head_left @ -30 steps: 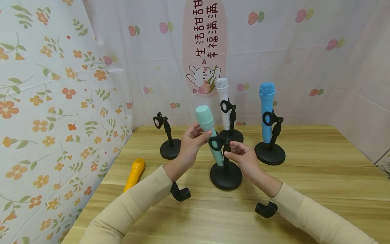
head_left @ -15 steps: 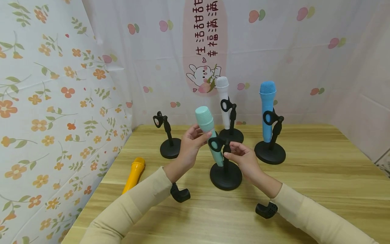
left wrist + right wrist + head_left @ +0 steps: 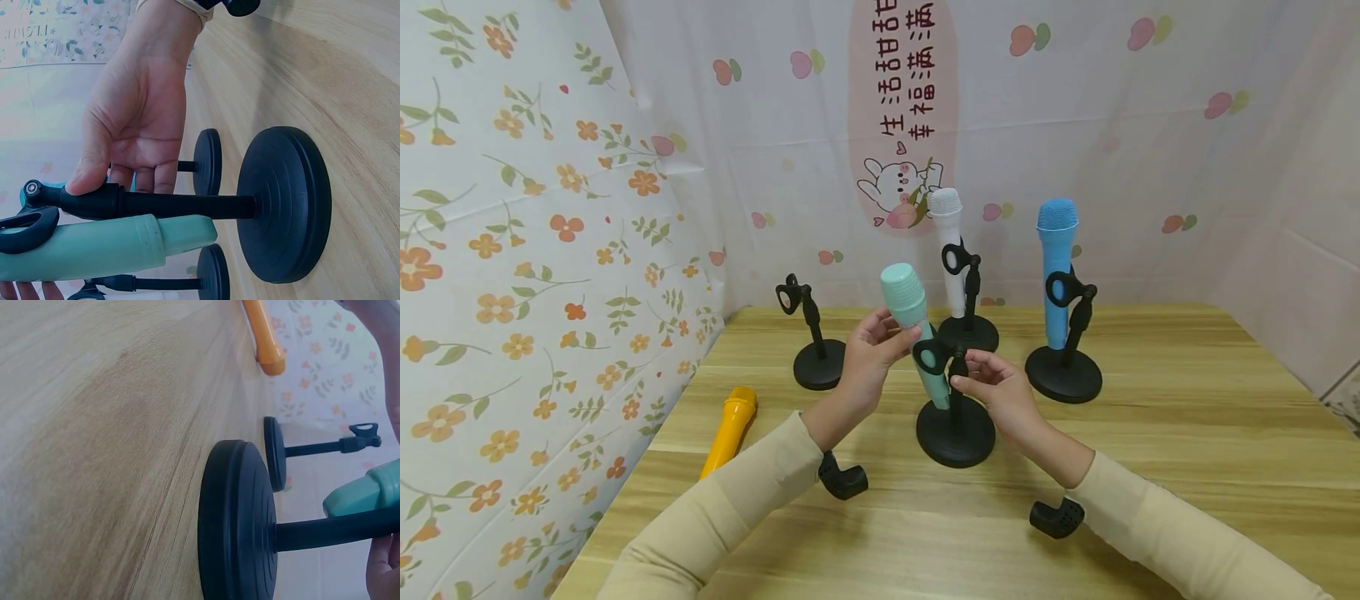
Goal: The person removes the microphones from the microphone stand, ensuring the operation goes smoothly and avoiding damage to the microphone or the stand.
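A mint-green microphone (image 3: 935, 385) leans in the clip of a black stand (image 3: 956, 433) near the middle of the table. Just below its head, my left hand (image 3: 868, 354) pinches it between thumb and fingers. My right hand (image 3: 1003, 392) grips the stand's upright right under the clip. In the left wrist view, that right hand (image 3: 140, 125) has its thumb on the black joint, fingers behind the post. The microphone's tapered tail (image 3: 187, 234) extends beyond the clip there. The right wrist view catches the round base (image 3: 237, 525) flat on the wood.
Behind stand a white microphone (image 3: 953, 275) and a blue microphone (image 3: 1057, 250), each in a black stand. A stand with a bare clip (image 3: 820, 362) is at back left. An orange microphone (image 3: 730, 433) lies by the left sleeve. Printed cloth (image 3: 775, 167) hangs along the table's back.
The mint-green microphone's head has dipped very slightly. Both hands keep their places on the microphone and the stand.
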`<state>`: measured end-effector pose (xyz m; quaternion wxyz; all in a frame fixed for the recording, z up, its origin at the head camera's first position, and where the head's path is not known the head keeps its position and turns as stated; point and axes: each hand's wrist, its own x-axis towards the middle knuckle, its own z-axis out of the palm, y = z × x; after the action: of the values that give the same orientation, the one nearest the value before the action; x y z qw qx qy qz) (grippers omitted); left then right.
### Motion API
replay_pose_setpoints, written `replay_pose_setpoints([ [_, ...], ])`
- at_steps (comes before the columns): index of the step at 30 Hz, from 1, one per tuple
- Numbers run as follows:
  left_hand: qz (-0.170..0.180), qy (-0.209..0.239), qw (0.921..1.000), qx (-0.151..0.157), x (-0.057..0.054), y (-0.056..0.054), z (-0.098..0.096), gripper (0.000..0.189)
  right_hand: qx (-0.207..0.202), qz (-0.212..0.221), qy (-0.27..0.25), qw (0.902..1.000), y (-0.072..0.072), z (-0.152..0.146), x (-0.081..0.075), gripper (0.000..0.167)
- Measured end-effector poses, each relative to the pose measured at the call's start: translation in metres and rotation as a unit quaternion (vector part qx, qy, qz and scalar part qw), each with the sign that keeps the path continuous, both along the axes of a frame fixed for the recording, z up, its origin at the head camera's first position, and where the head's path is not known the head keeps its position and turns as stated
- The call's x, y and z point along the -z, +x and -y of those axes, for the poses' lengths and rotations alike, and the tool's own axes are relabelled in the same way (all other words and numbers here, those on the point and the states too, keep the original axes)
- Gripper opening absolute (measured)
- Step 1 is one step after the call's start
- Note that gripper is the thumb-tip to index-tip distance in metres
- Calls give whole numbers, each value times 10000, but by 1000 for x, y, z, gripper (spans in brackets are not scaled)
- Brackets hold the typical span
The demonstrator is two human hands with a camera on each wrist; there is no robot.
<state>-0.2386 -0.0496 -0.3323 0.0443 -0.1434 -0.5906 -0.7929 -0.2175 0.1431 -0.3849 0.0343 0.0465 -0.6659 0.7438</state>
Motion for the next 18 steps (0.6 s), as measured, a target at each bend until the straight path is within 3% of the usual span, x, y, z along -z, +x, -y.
replay_pose_setpoints([
  [13, -82, 113, 9999, -100, 0, 2, -3, 40, -21, -210, -78, 9997, -1, -1, 4, 29],
  [18, -163, 89, 9997, -171, 1, 3, -4, 40, -13, -262, 168, 9995, 0, -1, 3, 33],
])
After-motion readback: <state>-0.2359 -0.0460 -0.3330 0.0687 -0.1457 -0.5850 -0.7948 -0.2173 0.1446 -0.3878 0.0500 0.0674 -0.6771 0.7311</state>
